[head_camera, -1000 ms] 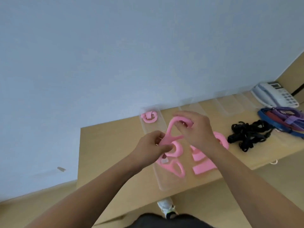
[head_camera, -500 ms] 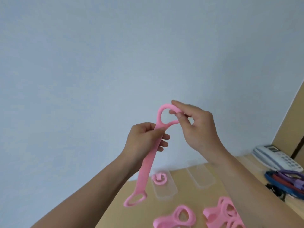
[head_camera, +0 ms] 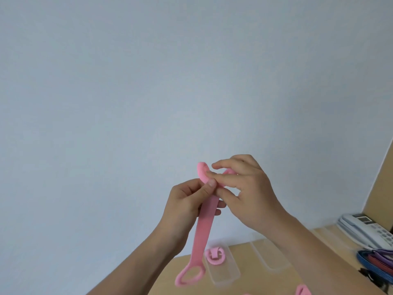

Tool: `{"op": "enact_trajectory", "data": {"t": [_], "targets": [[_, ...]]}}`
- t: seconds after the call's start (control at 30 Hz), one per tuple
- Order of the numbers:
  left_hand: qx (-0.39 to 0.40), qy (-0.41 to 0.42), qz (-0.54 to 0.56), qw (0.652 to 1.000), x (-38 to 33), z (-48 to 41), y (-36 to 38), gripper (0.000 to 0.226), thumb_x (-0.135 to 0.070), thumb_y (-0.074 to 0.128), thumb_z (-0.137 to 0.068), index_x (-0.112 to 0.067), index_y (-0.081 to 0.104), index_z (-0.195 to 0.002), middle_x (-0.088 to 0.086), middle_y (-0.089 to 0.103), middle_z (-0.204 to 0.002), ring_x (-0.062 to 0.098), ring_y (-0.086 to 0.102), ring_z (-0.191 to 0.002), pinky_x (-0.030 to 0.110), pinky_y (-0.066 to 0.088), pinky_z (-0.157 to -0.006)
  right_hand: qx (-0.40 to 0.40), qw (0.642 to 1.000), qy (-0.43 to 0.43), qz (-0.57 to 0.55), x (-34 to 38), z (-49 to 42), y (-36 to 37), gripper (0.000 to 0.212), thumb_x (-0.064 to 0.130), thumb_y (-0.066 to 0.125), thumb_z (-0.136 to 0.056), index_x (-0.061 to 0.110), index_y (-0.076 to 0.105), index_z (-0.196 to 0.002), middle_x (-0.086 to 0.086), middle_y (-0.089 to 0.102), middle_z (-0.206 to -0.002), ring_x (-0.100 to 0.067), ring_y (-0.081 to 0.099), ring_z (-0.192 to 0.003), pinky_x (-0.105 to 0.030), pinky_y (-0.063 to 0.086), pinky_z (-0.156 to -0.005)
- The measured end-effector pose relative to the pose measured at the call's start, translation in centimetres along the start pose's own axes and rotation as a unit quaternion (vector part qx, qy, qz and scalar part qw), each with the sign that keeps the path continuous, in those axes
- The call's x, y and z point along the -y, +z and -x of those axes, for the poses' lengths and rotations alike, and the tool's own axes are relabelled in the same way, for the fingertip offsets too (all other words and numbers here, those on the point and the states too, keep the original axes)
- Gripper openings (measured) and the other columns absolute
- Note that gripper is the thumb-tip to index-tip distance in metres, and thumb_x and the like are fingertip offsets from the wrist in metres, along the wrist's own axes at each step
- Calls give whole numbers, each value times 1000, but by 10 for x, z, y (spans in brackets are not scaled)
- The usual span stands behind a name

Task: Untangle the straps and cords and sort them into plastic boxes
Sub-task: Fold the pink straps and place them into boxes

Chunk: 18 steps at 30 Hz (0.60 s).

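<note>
A long pink strap (head_camera: 201, 233) hangs in the air in front of the wall, its looped lower end near the table. My left hand (head_camera: 187, 205) pinches the strap near its top between thumb and fingers. My right hand (head_camera: 244, 188) holds the strap's upper end, which is folded over above my fingers. A clear plastic box (head_camera: 221, 271) on the table below holds a rolled pink strap (head_camera: 214, 256). A second clear box (head_camera: 265, 256) stands to its right. Part of another pink strap (head_camera: 303, 290) shows at the bottom edge.
A wooden table (head_camera: 287, 279) fills the lower right. A white telephone (head_camera: 365, 229) sits at its far right corner. In front of the telephone lie blue, red and purple straps (head_camera: 376, 260), with a bit of black cord (head_camera: 370, 279) nearby. A pale wall fills most of the view.
My view tilted upward from the table. Both hands lifted the pink strap off the table, and my right hand has folded its top loop down toward my left thumb.
</note>
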<state>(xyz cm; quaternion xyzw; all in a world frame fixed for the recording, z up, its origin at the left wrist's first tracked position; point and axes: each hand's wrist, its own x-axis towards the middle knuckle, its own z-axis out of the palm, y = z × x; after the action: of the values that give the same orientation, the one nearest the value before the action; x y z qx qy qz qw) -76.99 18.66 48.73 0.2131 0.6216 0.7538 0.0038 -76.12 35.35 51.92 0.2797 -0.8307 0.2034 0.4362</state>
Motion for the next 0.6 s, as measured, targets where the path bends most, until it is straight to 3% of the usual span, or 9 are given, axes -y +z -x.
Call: {"op": "enact_trajectory", "data": {"t": [0.13, 0.2, 0.3, 0.43, 0.6], "targets": [[-3, -2, 13, 1000, 2, 0, 8, 36, -37, 62, -101, -5, 77, -103, 19, 77, -103, 30, 76, -90, 44, 63, -85, 67, 998, 1, -13, 1, 6, -5, 30, 10, 60, -91, 19, 75, -115, 3, 63, -124, -19, 50, -108, -28, 47, -89], [-19, -7, 12, 1000, 3, 0, 14, 34, -36, 61, -98, -7, 79, -102, 16, 78, -99, 29, 76, -88, 40, 63, -81, 86, 995, 22, -54, -3, 7, -9, 31, 10, 57, -94, 20, 74, -118, 4, 62, -128, -14, 50, -114, -21, 43, -94], [-50, 10, -20, 998, 6, -1, 22, 26, -30, 60, -101, -16, 82, -100, 11, 78, -93, 24, 75, -83, 33, 62, -76, 58, 989, 68, -114, -10, 5, -13, 32, 3, 68, -88, 19, 75, -116, 8, 67, -122, -8, 58, -115, -19, 47, -96], [-96, 36, -41, 994, 9, -9, 38, 24, -32, 62, -98, -20, 82, -104, 9, 80, -97, 18, 75, -82, 34, 63, -78, 36, 988, 85, -126, -28, -4, -19, 32, 1, 76, -79, 12, 74, -109, 9, 71, -107, -3, 61, -98, -9, 45, -85], [-129, 52, -61, 988, 10, -22, 58, 26, -34, 60, -98, -23, 83, -102, 4, 80, -100, 16, 73, -87, 42, 63, -87, 77, 985, 66, -137, -51, -9, -28, 26, 10, 75, -86, 16, 76, -112, 7, 68, -121, -3, 59, -111, -10, 43, -94]]}}
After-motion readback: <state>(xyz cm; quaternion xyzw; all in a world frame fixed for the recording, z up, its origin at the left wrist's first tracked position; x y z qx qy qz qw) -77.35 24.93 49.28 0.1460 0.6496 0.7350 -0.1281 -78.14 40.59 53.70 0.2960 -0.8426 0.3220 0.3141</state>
